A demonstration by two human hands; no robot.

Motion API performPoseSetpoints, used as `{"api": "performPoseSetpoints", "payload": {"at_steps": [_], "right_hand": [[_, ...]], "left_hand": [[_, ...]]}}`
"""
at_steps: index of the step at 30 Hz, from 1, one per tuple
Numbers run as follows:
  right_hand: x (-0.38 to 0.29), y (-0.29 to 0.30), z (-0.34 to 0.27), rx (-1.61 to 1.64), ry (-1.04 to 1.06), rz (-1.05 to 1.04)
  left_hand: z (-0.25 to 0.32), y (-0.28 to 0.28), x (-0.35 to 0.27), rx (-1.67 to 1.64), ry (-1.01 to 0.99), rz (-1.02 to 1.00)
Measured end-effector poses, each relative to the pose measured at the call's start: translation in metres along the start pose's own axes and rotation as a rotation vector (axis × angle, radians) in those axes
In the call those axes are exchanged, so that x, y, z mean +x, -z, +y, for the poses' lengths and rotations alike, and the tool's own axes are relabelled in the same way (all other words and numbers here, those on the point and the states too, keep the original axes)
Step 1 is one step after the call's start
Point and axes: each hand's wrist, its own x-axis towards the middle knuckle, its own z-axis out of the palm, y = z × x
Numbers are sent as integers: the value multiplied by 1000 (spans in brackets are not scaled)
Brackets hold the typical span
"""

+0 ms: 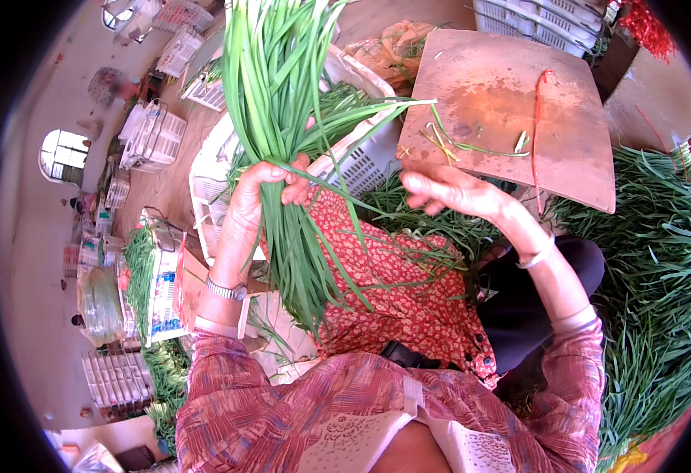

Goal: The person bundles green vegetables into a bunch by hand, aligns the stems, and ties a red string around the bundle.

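Observation:
My left hand (268,183) grips a thick bunch of long flat green leaves, likely garlic chives (274,100), around its middle. Pale stem ends point up and away, while the leaf tips hang over the red floral apron (381,254). A few stray leaves stick out to the right. My right hand (455,189) is raised beside the near-left corner of a wooden board (499,118), its fingers apart and holding nothing. On that board lie a red tie (536,142) and some stem scraps (440,145).
Behind the bunch stands a white plastic crate (375,159) with more greens. A large heap of leaves (647,266) fills the right side. Loose trimmings (404,207) lie below the board. Stacked crates (156,136) and a person (112,87) appear at the left.

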Motion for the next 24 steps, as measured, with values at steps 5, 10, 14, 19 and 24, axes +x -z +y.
{"api": "performPoseSetpoints", "payload": {"at_steps": [5, 10, 14, 19, 24], "right_hand": [[58, 14, -30, 572, 411, 236], [70, 18, -81, 702, 639, 221], [63, 10, -85, 661, 696, 412], [63, 6, -42, 390, 729, 656], [57, 14, -31, 695, 610, 569]], "left_hand": [[-14, -19, 18, 53, -11, 49], [-41, -53, 51, 272, -37, 208], [-59, -67, 78, 520, -363, 301], [-85, -96, 97, 1168, -438, 596], [-93, -121, 90, 1324, -204, 483]]}}
